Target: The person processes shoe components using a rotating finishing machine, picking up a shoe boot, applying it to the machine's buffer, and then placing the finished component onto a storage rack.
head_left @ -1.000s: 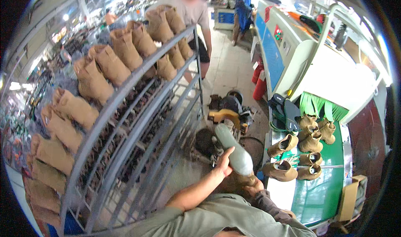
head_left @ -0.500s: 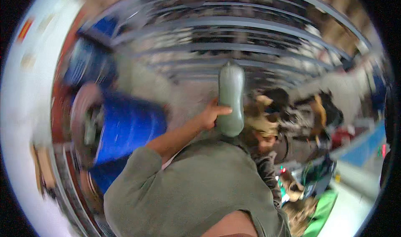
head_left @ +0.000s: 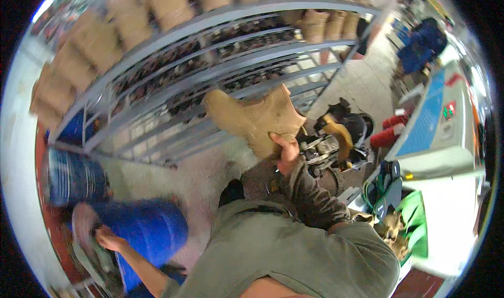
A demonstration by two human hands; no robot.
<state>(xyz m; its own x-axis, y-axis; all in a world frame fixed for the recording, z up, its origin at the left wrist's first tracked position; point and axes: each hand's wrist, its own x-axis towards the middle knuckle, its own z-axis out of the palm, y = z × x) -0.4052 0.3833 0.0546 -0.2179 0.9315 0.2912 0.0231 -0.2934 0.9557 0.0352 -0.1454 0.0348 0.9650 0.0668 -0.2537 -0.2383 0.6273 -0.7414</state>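
A tan ankle boot (head_left: 249, 120) is in my right hand (head_left: 287, 152), gripped by its shaft with the thumb pressed on the near side. Its toe points left and its opening faces right. My left hand (head_left: 109, 239) is stretched far to the left, at the mouth of a blue barrel (head_left: 157, 225) that lies on its side or tilts. Grey-green shapes show beside the hand in the barrel's mouth. The fingers are blurred and partly hidden, so their hold is unclear.
Ahead stands a grey metal rack (head_left: 236, 56), with tan boots (head_left: 123, 30) along its top and dark items below. A pile of dark and tan pieces (head_left: 341, 138) lies right of centre. To the right are a light-coloured machine (head_left: 446, 122) and a green tray (head_left: 417, 224).
My left hand has gone from the middle, where it held a grey-green shoe last, to the barrel's mouth at left. My right hand has come into view with the tan boot. The view has turned.
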